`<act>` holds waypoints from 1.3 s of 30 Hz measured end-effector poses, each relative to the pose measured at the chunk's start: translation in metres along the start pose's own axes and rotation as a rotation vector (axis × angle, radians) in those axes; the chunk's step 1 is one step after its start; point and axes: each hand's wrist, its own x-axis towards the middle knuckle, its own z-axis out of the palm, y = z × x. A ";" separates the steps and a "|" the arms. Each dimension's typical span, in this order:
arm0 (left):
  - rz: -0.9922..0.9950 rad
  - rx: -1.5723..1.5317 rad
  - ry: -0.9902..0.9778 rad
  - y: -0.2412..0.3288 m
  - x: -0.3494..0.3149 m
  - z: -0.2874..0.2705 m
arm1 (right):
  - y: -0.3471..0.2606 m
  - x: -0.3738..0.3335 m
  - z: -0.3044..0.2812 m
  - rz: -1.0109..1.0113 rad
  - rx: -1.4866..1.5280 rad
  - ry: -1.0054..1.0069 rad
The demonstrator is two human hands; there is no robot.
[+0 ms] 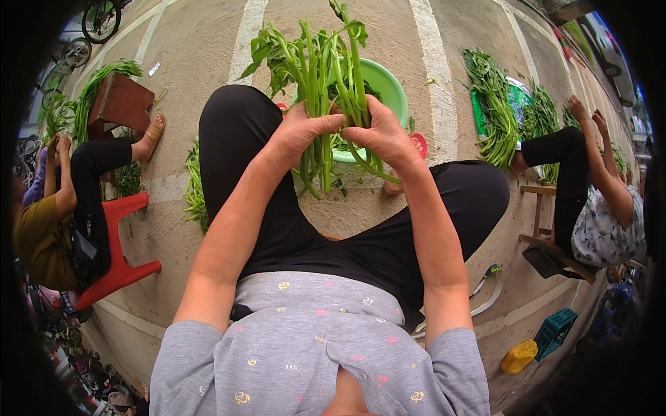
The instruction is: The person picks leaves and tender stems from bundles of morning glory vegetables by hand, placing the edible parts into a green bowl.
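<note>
Head view, only one. Left hand [300, 132] and right hand [380, 135] meet at frame centre-top, both closed around a bunch of green stalks [320, 76]. Left hand is wrapped tight round the stems, thumb across the front. Right hand's fingers are curled in and pinch the stems just beside the left thumb. The leafy tops stick up toward the top edge and the cut ends hang down below the hands, between the knees.

The bunch is held right over a green basin [388, 87] on the pavement [201, 48], with some greens already lying in it. Black trousers [361, 243] fill the middle, a grey patterned shirt [312, 347] the bottom.

Doing this well, as I judge it: keep the left hand as the steady clamp low on the stems, let the right hand work stalk by stalk, and stay over the basin so bits drop in rather than on the ground. Loose grip risks stalks sliding out at the bottom.

Around:
- Small pile of greens [195, 187] on the pavement, left of the knee.
- Bigger heap of greens [494, 111] at upper right.
- Person on a red stool [121, 263] at left edge, holding greens.
- Another person at right edge, hands raised, sitting on a wooden stool [548, 243].
- Blue crate [555, 331] and yellow container [519, 356] at lower right.
- Bicycle wheel [100, 19] at upper left.
</note>
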 end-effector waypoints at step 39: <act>0.072 0.154 0.056 -0.009 0.000 0.001 | 0.007 0.001 0.004 0.029 0.042 0.120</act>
